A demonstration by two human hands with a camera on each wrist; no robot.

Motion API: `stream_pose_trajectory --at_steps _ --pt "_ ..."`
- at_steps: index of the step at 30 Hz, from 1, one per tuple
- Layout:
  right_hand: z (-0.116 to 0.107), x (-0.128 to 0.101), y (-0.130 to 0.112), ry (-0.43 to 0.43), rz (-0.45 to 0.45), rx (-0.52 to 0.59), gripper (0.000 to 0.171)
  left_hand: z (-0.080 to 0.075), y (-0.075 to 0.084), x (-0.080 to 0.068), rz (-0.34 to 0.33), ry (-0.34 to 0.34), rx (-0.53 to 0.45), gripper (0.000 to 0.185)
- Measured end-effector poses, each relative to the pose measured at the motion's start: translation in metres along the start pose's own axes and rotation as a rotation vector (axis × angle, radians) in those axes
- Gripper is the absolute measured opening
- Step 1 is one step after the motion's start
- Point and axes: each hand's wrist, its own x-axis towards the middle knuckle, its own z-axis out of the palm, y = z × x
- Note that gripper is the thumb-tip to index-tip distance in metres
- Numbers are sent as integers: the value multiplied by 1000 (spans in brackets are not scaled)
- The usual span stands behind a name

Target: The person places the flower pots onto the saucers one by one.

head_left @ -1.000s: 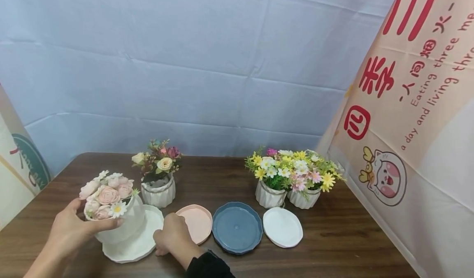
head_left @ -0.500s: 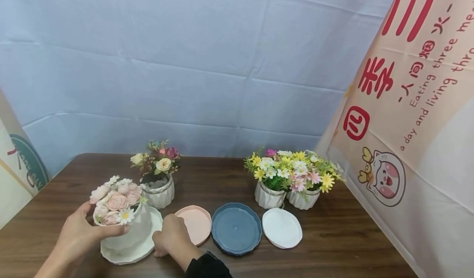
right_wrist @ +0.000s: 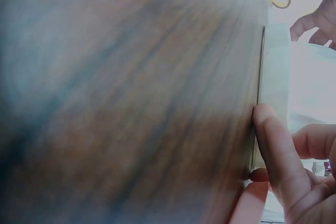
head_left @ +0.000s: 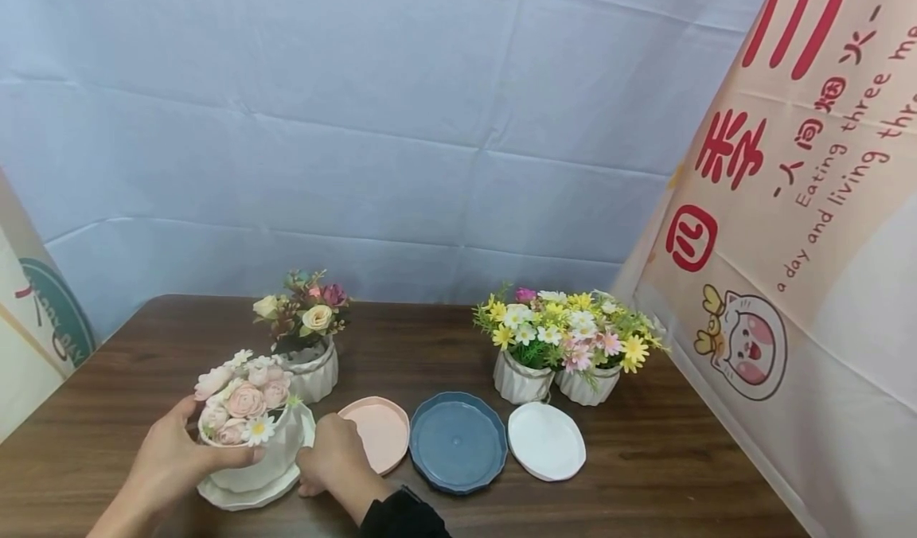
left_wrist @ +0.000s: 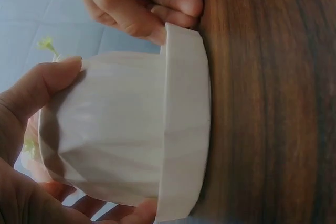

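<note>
The left hand has its fingers curled round the white pot of pink flowers, which sits in the white saucer on the bench. The right hand's curled fingers pinch the saucer's rim, beside a pink saucer.

Head view looks down across the table; both wrist views closely share the white saucer.
</note>
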Motion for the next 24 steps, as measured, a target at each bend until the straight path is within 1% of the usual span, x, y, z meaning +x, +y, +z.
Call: stream_pose_trajectory --at_steps 5,7,10,14,17,21,24 --pt "0 1 0 -5 13 12 24 -1 -2 4 4 -36 49 124" --pt "1 1 -1 -5 16 1 23 -2 -3 5 5 -45 66 124" --pt "1 2 -1 -4 21 -11 23 -2 -5 5 19 -45 76 123" --pt "1 2 -1 -4 33 -27 21 -1 -6 6 25 -46 125 121" --pt "2 1 0 -1 26 -32 21 -2 -7 8 25 -50 167 120" --pt "2 1 -1 -5 16 -9 21 -5 -7 9 34 -56 182 119" --pt "2 0 -2 2 20 -29 22 -4 -7 9 49 -50 180 116"
